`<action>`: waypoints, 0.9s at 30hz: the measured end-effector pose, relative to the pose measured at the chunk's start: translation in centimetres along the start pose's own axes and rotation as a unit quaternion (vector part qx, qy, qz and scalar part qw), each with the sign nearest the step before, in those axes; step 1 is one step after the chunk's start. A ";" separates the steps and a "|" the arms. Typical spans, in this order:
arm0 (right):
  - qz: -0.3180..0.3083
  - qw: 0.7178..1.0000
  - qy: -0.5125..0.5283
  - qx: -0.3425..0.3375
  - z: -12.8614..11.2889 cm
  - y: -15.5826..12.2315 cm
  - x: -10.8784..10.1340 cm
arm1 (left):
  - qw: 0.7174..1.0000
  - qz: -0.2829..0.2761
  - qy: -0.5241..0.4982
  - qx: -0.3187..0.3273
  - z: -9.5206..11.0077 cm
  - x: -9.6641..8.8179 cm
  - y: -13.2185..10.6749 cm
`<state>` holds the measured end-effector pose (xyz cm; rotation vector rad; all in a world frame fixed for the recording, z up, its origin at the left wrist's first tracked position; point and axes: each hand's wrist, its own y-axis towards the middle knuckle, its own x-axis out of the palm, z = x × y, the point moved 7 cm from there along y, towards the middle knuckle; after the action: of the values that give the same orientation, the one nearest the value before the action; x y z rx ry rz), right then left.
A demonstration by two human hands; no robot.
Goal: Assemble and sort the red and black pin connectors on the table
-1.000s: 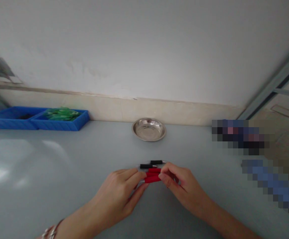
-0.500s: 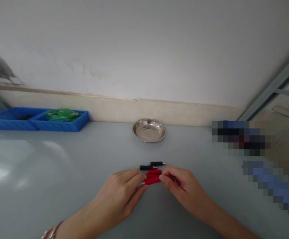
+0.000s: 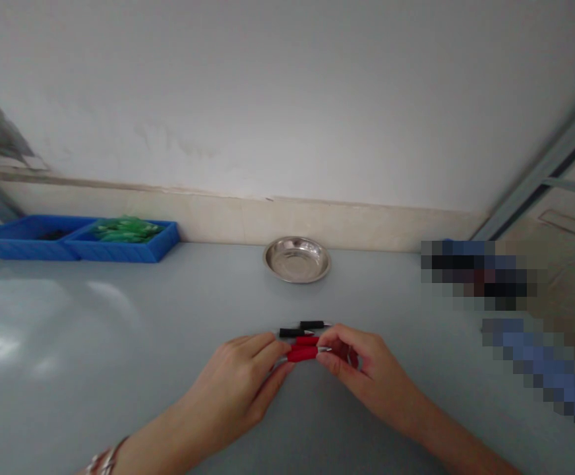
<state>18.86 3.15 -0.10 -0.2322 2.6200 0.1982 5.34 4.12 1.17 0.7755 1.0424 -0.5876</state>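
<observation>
My left hand (image 3: 245, 376) is closed on the silver barrel end of a pen with a red grip (image 3: 302, 354), its fingertips and thumb at the grip. At the other end, the pen's silver tip shows between the thumb and forefinger of my right hand (image 3: 359, 359), which are curled around it. Just behind lies another pen with a red grip (image 3: 307, 341), partly covered by my fingers. Beyond these, two black-gripped pens rest on the table, one nearer (image 3: 295, 333) and one farther back (image 3: 313, 324); my hands hide parts of them.
A round steel dish (image 3: 297, 260) stands near the wall. At the back left sit blue trays (image 3: 114, 249), one with green plastic pieces (image 3: 129, 229), the other with something dark. Pixelated shapes (image 3: 480, 270) cover the right edge of the grey table (image 3: 169, 316).
My right thumb and forefinger have parted slightly, so the red pen's silver tip now shows between them. The left hand, the other pens and the dish look unmoved.
</observation>
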 end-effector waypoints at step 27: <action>0.011 0.999 -0.008 -0.030 -0.3 -0.2 -0.2 | 1.000 0.022 -0.001 0.006 0.2 -0.4 0.1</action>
<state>18.96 2.97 0.24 -0.2203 2.6039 0.2853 5.40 4.06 1.65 0.8059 1.0184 -0.5581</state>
